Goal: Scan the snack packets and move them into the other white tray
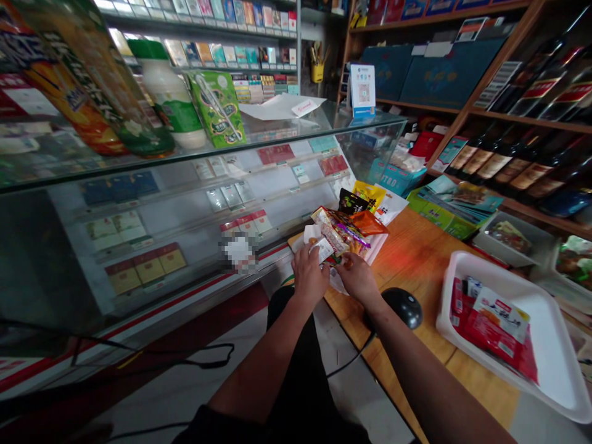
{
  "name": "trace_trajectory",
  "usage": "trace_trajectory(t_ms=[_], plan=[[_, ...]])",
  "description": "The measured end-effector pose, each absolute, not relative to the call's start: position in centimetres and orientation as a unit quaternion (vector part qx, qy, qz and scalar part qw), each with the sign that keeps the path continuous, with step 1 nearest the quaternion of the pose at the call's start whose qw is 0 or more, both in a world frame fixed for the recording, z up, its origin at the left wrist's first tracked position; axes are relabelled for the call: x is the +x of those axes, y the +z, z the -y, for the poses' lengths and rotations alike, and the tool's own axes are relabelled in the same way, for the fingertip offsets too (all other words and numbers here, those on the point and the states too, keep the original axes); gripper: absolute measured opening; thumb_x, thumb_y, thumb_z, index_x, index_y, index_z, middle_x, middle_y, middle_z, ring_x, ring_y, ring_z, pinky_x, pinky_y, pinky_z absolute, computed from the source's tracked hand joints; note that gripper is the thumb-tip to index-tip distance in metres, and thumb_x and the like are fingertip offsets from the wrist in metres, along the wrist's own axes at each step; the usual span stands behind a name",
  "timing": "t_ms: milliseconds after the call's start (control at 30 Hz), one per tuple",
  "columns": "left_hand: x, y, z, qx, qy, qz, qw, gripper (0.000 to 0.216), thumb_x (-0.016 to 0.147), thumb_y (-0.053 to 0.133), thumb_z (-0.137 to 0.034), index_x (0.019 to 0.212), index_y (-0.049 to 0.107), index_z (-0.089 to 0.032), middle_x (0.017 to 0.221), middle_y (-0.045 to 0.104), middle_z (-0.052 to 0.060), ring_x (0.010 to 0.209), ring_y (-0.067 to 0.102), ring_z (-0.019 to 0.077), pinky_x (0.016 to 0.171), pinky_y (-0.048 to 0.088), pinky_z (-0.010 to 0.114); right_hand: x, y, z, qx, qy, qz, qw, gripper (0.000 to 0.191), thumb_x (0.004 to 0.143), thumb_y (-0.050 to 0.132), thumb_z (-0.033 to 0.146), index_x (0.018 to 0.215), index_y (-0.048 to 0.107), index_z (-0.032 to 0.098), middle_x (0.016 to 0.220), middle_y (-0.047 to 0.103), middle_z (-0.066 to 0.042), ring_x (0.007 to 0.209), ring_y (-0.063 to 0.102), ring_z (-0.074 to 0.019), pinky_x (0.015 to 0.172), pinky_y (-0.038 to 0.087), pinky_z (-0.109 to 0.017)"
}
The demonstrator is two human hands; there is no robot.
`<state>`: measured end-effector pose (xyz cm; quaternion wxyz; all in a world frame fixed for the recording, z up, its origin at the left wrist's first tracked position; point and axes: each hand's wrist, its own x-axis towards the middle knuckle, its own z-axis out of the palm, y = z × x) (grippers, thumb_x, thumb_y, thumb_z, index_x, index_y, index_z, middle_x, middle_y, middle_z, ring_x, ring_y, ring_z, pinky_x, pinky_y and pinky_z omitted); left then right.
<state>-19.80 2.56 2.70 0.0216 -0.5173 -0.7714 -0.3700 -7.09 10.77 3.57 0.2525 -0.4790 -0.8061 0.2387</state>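
Observation:
A pile of snack packets in mixed colours lies on the wooden counter against the glass case. On the pile's near side, my left hand has its fingers closed on a small white packet. My right hand is just beside it, thumb and fingers pinched together at the pile's lower edge; what they pinch is mostly hidden. Among the packets are a black bag, a yellow bag and an orange-red packet.
A black dome-shaped device with a cable sits by my right forearm. Further right, a white tray holds red packets. Bottles and a green-white carton stand on the glass display case. Wine bottles fill the right shelves.

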Motion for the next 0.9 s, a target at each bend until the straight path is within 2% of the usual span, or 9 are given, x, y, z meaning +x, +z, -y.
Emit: trace_trajectory(t_ms=[167,433,700,900], plan=[[-20.2,2.4,-2.9,-0.513,-0.357,0.780,0.015,0.048,0.085,0.063,-0.022,0.131,0.049,-0.023,0.137,0.054,0.014,0.130,0.043,0.0342,0.105,0.035,0.053,-7.4,2.9,-11.2,-0.475,0.233,0.805,0.269,0.029,0.081,0.060,0.030,0.104,0.069,0.014,0.100,0.070,-0.012,0.092,0.064,-0.0238,0.085,0.049,-0.034],[-20.6,2.0,-3.5,-0.508,-0.344,0.790,0.008,0.052,0.084,0.066,-0.023,0.133,0.049,-0.023,0.139,0.053,0.014,0.128,0.044,0.0344,0.103,0.035,0.051,-7.5,2.1,-11.3,-0.475,0.225,0.805,0.274,0.034,0.081,0.060,0.032,0.107,0.068,0.011,0.103,0.065,-0.015,0.093,0.061,-0.0255,0.088,0.049,-0.038],[-20.5,2.7,-4.1,-0.497,-0.276,0.823,0.010,0.046,0.086,0.064,-0.027,0.130,0.051,-0.019,0.126,0.059,0.015,0.121,0.047,0.0323,0.096,0.035,0.046,-7.6,1.8,-11.7,-0.472,0.229,0.800,0.290,0.031,0.080,0.059,0.031,0.102,0.068,0.012,0.094,0.065,-0.012,0.086,0.059,-0.0233,0.083,0.049,-0.036],[-20.5,3.4,-4.6,-0.493,-0.230,0.839,-0.008,0.038,0.087,0.062,-0.028,0.123,0.055,-0.019,0.120,0.060,0.015,0.118,0.047,0.0322,0.094,0.034,0.045,-7.4,1.6,-11.8,-0.474,0.231,0.798,0.292,0.030,0.080,0.058,0.028,0.103,0.068,0.012,0.098,0.066,-0.013,0.088,0.061,-0.0238,0.085,0.049,-0.037]])
